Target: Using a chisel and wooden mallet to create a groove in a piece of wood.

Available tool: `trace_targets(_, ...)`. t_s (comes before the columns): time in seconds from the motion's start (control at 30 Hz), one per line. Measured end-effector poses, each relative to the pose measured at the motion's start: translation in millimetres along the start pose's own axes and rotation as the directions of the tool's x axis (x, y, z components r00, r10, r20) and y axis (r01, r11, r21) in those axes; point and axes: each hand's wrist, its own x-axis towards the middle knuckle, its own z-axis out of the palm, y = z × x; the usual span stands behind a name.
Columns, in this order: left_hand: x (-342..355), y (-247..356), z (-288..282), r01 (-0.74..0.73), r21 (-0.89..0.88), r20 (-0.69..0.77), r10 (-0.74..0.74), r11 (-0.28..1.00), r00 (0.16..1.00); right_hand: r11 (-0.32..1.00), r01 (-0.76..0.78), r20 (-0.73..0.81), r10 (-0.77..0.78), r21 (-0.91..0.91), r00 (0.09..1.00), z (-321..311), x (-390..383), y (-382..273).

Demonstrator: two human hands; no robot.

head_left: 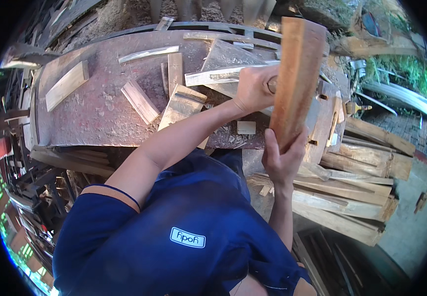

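A thick, long reddish-brown wooden block (297, 79) is held up off the workbench, standing nearly upright in front of me. My left hand (257, 90) is closed beside the block's left face, around a round wooden handle (272, 85) whose end shows at the fist. Whether this handle is joined to the block cannot be made out. My right hand (286, 155) grips the block's lower end, thumb on the left side and fingers on the right. The block hides part of the bench and wood behind it.
The worn reddish workbench (100, 118) carries several loose offcuts, a pale board (68, 86), a short block (140, 101) and a small square piece (246, 128). Stacked boards (351, 197) lie at the right, near a paintbrush (357, 108). Metal clutter (36, 187) stands at left.
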Motion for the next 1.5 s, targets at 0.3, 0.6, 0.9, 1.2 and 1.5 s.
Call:
trace_targets(0.3,-5,-13,0,-0.012,0.038,0.074,0.009,0.999,0.997,0.970,-0.148,0.080,0.134,0.195,0.988,-6,5,-9)
trace_targets(0.6,72,-49,-42,0.222,-0.322,-0.197,-0.294,0.920,0.935,0.957,-0.097,0.010,0.099,0.274,0.995,-6,-10,1)
trace_targets(0.9,47,-35,-38,0.327,-0.203,-0.100,-0.351,0.923,0.931,0.922,-0.210,0.022,0.215,0.325,0.976,-4,-18,-1)
trace_targets(1.2,44,-26,-25,0.187,-0.123,-0.153,-0.205,0.975,0.967,0.904,-0.211,0.035,0.213,0.371,0.976,-16,-8,-9)
trace_targets(1.5,10,-12,-5,0.085,-0.006,0.034,-0.085,0.996,0.996,0.810,-0.060,-0.128,0.165,0.583,0.978,-19,-14,-14)
